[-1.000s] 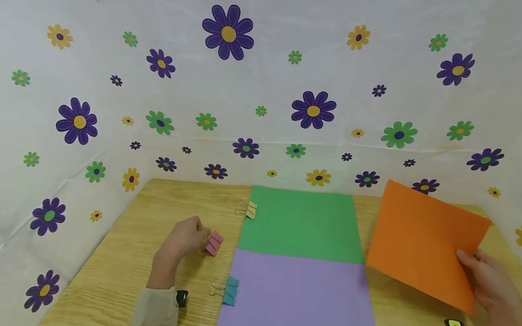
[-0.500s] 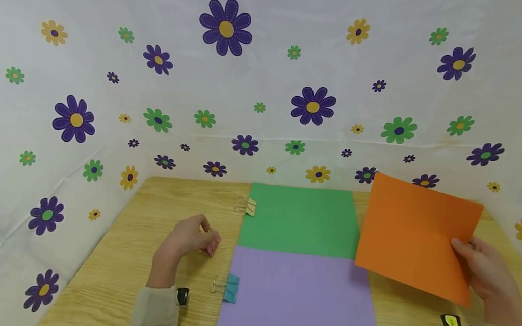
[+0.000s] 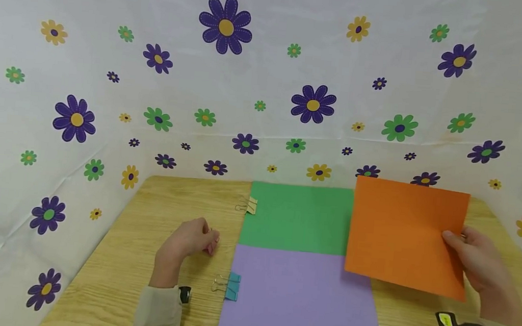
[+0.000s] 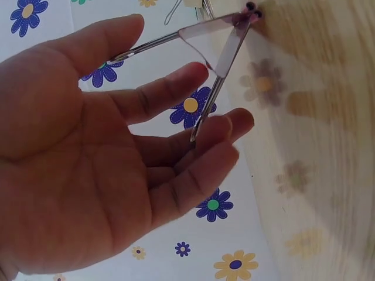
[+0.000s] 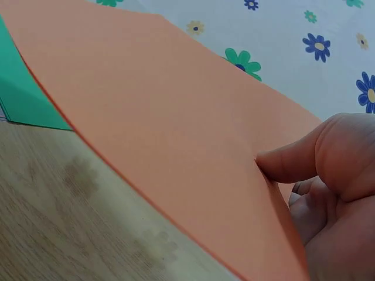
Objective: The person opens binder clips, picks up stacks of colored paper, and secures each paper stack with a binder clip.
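Note:
My left hand (image 3: 190, 238) holds a pink binder clip (image 3: 210, 248) over the table, left of the coloured sheets. In the left wrist view the clip's wire handles (image 4: 149, 44) stand spread apart, one at the thumb and the other at the fingers; the clip body (image 4: 232, 54) points away from the palm. My right hand (image 3: 483, 262) pinches an orange sheet of paper (image 3: 402, 235) at its right edge, thumb on the near face. Raised and tilted, the sheet bends slightly and overlaps the right edges of a green sheet (image 3: 300, 217) and a purple sheet (image 3: 300, 304).
A pale yellow binder clip (image 3: 251, 206) sits at the green sheet's left edge, and a teal binder clip (image 3: 233, 286) at the purple sheet's left edge. Behind the wooden table (image 3: 129, 255) hangs a white flowered cloth (image 3: 267, 81), which also closes off both sides.
My right hand has carried the orange sheet leftward, towards the green and purple sheets, and levelled it somewhat. My left thumb has closed in on the pink binder clip, hiding more of it.

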{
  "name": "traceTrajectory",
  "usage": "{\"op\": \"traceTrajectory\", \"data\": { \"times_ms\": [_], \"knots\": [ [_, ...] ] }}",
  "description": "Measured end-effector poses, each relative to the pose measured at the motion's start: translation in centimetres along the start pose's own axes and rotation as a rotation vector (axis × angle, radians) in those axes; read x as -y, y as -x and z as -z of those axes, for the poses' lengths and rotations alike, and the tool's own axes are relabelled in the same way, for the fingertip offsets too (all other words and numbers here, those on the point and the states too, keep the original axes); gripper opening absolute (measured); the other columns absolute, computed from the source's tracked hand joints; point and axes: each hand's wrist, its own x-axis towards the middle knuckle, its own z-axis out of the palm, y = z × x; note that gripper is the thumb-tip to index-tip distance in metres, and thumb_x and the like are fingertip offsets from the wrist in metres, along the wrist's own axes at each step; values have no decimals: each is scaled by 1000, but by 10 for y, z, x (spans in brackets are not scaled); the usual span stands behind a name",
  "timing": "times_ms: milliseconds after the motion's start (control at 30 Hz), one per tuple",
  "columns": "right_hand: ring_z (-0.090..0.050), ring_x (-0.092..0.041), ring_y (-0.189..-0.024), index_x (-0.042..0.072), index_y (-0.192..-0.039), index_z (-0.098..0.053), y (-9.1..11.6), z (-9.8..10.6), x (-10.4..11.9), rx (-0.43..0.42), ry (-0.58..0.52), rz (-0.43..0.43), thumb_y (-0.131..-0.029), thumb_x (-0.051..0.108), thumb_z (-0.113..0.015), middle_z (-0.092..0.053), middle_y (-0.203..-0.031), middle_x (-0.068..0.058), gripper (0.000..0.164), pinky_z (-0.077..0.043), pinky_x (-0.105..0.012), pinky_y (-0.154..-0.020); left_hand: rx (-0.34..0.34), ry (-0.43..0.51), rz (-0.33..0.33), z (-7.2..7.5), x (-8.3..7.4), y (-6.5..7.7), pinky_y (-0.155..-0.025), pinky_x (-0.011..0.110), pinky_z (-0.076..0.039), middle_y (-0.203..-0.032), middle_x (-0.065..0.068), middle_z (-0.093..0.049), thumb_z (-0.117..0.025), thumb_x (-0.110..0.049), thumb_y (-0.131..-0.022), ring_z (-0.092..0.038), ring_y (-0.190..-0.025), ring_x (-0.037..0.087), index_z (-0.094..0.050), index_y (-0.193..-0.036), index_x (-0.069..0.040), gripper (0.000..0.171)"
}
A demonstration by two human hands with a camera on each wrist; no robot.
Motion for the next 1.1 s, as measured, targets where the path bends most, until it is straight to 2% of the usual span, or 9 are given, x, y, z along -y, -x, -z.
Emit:
{"op": "traceTrajectory", "data": {
  "times_ms": [167, 267, 367, 467, 533, 600, 700, 933, 1100],
  "knots": [
    [-60, -1, -80, -23, -143, -17, 1, -4, 5, 11, 48, 0, -109, 23, -34, -56, -95, 15, 60, -54, -20, -72, -6, -62, -10, -1, 0, 0, -86, 43, -38, -65, 2, -64, -43, -20, -102, -55, -66, 19, -61, -83, -7, 29],
    [-60, -1, -81, -23, -144, -17, 2, -7, 8, 10, 58, 6, -109, 24, -34, -56, -97, 14, 61, -54, -21, -72, -33, -75, 2, 0, -1, 0, -100, 54, -30, -65, 3, -63, -38, -20, -101, -58, -77, 25, -61, -88, -4, 31],
    [-62, -1, -82, -22, -145, -17, 1, -9, 10, 14, 46, 15, -108, 25, -34, -57, -97, 15, 62, -55, -22, -73, -51, -30, 15, 3, 0, 0, -105, 59, -31, -78, 9, -65, -37, -21, -102, -61, -92, 33, -58, -100, 3, 31],
    [-62, -2, -82, -20, -146, -18, 2, -11, 13, 8, 44, 22, -108, 25, -35, -58, -98, 14, 61, -56, -23, -73, -52, 52, 13, 6, 2, 1, -95, 53, -43, -95, 16, -64, -40, -20, -102, -61, -96, 33, -54, -109, 8, 33],
    [-62, -2, -82, -20, -145, -20, 2, -13, 15, 2, 47, 28, -108, 25, -35, -58, -97, 14, 60, -56, -22, -73, -44, 94, 10, 8, 4, 2, -83, 45, -49, -97, 16, -63, -42, -21, -102, -60, -89, 28, -55, -105, 6, 30],
    [-62, -1, -81, -20, -144, -21, 3, -14, 17, -3, 58, 35, -108, 24, -35, -59, -97, 14, 59, -55, -21, -72, -40, 112, 8, 9, 5, 3, -69, 37, -47, -92, 15, -60, -44, -22, -101, -55, -81, 24, -54, -100, 3, 27],
    [-61, 0, -80, -21, -143, -23, 5, -15, 18, -14, 70, 59, -108, 22, -36, -58, -94, 17, 57, -54, -20, -71, -40, 116, 10, 12, 8, 3, -60, 31, -38, -80, 9, -52, -49, -26, -99, -46, -71, 20, -52, -94, -2, 24],
    [-61, -2, -78, -20, -141, -27, 10, -18, 22, -36, 109, 108, -108, 21, -39, -57, -95, 15, 54, -54, -21, -69, -68, 236, -77, 17, 13, 2, -53, 29, -33, -74, 4, -45, -59, -27, -98, -40, -63, 17, -55, -97, -3, 25],
    [-62, -4, -78, -19, -142, -26, 8, -23, 29, -27, 108, 123, -108, 22, -39, -58, -97, 10, 55, -55, -23, -69, -73, 346, -149, 22, 17, 4, -56, 30, -33, -81, 4, -50, -65, -26, -95, -41, -69, 18, -56, -95, -2, 25]
  ]
}}
